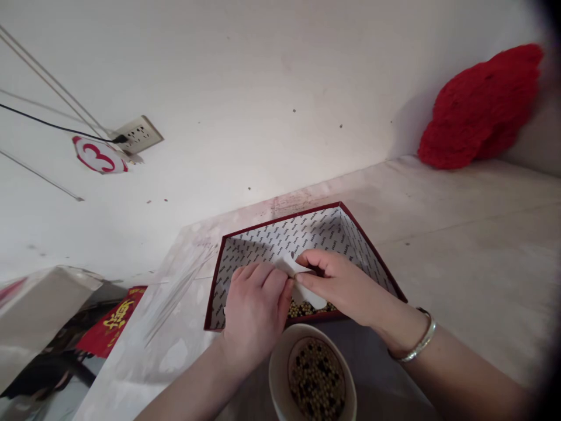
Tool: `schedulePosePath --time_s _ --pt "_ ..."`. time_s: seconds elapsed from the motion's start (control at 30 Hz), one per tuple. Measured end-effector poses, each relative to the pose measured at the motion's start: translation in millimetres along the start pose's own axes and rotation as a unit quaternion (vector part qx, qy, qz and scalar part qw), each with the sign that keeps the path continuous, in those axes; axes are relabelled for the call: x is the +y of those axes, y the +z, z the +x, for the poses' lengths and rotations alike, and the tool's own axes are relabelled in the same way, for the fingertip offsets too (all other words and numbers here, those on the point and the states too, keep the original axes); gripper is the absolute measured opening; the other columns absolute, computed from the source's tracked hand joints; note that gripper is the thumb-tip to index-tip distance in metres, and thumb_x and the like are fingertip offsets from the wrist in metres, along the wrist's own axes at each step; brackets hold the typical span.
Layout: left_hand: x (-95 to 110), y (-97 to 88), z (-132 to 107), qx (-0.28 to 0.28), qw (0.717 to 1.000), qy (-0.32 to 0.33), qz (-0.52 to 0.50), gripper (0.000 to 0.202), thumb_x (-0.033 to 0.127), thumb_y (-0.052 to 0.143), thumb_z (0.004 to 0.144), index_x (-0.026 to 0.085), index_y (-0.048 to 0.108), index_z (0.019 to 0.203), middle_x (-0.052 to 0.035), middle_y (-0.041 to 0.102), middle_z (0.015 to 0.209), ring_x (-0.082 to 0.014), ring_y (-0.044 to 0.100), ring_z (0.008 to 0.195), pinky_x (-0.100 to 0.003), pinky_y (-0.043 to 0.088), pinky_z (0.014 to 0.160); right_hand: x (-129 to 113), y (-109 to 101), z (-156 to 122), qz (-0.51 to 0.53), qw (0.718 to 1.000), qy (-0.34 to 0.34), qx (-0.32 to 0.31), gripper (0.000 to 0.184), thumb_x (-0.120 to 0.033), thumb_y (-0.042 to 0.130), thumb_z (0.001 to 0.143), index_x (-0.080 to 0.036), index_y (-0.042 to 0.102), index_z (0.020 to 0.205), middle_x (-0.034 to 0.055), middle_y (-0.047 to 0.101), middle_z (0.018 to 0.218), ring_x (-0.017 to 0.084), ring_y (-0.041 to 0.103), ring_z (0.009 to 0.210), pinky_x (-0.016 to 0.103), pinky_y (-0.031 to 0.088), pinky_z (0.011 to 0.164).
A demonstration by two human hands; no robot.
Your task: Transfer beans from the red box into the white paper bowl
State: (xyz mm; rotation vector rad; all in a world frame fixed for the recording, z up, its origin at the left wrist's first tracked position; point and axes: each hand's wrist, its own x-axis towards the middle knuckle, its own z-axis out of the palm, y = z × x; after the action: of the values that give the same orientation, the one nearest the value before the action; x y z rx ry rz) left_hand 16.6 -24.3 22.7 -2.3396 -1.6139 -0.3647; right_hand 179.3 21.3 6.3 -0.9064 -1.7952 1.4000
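- pinching white piece (312, 296), right hand (331, 279) grip, thumb against fingers
- left hand (258, 295) curled close beside it, grip hidden, cannot tell
- white piece over patterned box (324, 234), toward its near edge
- yellow and black beads (307, 310) in box
- pale bowl (277, 380) of similar beads just in front, on bench (460, 245)

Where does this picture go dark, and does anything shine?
Head view: black closes in at the right edge; a soft shadow falls on the wall left of the red fluffy thing; the patterned box is partly shaded inside; the bracelet catches light.
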Motion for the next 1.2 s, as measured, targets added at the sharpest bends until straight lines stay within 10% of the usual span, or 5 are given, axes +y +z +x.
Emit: schedulePosePath --time_s 1.2 --pt "2.0 1.1 -3.8 0.032 0.999 0.001 0.039 0.019 0.021 0.044 0.085 0.019 0.049 0.067 -0.0023 0.053 0.068 -0.0187 0.047 0.068 -0.036 0.036 0.065 -1.3 -0.7 -0.6 0.022 0.999 0.004 -0.038 0.011 -0.02 0.047 0.08 -0.019 0.05 0.069 -0.0046 0.04 0.062 0.009 0.037 0.055 0.021 0.027 0.049"
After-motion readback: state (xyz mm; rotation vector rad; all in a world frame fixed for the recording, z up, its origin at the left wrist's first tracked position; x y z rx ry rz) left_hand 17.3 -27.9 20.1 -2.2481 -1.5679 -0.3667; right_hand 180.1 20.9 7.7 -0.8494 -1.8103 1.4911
